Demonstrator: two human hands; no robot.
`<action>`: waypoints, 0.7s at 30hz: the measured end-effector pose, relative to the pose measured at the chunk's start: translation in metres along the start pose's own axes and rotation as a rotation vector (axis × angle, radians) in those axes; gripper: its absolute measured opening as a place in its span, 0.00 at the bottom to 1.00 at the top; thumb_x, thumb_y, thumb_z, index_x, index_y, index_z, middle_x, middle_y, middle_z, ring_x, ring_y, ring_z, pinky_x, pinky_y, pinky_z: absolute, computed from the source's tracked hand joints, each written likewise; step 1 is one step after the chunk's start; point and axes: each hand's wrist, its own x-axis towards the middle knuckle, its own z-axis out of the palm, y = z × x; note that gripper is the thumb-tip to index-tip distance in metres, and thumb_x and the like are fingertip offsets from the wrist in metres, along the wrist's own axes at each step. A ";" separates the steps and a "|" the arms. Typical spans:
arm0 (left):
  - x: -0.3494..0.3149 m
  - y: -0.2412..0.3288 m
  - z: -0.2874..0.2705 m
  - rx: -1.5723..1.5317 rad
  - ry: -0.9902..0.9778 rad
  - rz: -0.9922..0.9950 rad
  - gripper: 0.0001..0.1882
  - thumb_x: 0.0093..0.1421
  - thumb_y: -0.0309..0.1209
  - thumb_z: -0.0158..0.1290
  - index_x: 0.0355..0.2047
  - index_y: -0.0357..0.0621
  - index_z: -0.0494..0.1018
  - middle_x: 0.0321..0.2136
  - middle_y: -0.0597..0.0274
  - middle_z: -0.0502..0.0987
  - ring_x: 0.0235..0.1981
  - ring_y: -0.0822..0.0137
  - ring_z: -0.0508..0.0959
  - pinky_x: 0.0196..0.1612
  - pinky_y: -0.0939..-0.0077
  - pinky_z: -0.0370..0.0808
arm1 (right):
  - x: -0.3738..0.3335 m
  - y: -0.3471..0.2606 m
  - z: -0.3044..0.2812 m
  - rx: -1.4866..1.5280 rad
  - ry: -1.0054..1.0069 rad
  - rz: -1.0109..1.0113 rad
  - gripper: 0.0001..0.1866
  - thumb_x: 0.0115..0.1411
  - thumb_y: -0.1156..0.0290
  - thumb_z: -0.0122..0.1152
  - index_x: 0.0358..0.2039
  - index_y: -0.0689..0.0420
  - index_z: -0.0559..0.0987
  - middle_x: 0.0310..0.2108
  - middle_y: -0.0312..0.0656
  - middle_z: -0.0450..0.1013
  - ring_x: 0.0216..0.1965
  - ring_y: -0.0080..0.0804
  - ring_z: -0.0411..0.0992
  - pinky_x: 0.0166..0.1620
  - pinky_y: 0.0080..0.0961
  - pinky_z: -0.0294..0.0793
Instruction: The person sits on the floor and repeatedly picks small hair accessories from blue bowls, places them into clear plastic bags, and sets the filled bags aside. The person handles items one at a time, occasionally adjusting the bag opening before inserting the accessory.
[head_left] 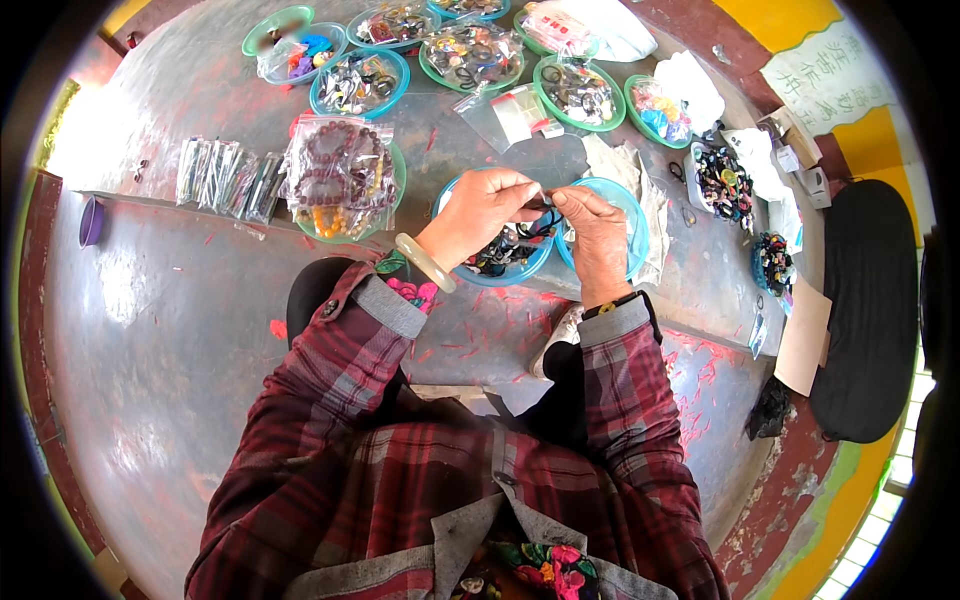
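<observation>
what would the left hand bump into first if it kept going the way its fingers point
The left hand points rightward, fingers pinching a small dark piece. Straight on, it would meet the right hand almost at once, since their fingertips nearly touch above the blue dishes. Depth looks equal, though unsure.

Two bowls (pixel 497 262) side by side under the hands, bead bag (pixel 338 175) left — row of dishes (pixel 470 50) behind.

Bright daylight falls on the grey table (pixel 180 330), with strong glare washing out its surface toward nine and ten o'clock. Soft shadow lies under the person's chest at six. Fisheye bending curves edges near the rim, and black corners frame everything.
</observation>
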 end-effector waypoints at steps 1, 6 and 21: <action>0.000 0.000 0.000 -0.005 -0.005 0.000 0.13 0.62 0.27 0.44 0.40 0.26 0.70 0.38 0.53 0.75 0.39 0.66 0.76 0.46 0.75 0.75 | 0.000 -0.001 0.000 0.010 -0.004 -0.009 0.05 0.51 0.76 0.63 0.29 0.62 0.80 0.28 0.38 0.75 0.32 0.23 0.70 0.40 0.19 0.67; 0.002 -0.001 0.001 -0.048 -0.027 0.002 0.14 0.63 0.28 0.43 0.39 0.26 0.69 0.38 0.52 0.74 0.39 0.65 0.76 0.46 0.74 0.75 | 0.000 -0.001 -0.002 0.060 0.005 -0.025 0.06 0.50 0.75 0.63 0.29 0.62 0.80 0.28 0.38 0.75 0.31 0.21 0.69 0.39 0.18 0.67; 0.001 0.007 -0.001 0.139 -0.047 -0.032 0.12 0.59 0.29 0.50 0.38 0.30 0.72 0.34 0.59 0.76 0.34 0.72 0.77 0.39 0.80 0.76 | -0.002 -0.005 -0.001 -0.052 0.020 -0.023 0.07 0.52 0.75 0.62 0.31 0.62 0.80 0.26 0.35 0.76 0.29 0.16 0.69 0.34 0.13 0.67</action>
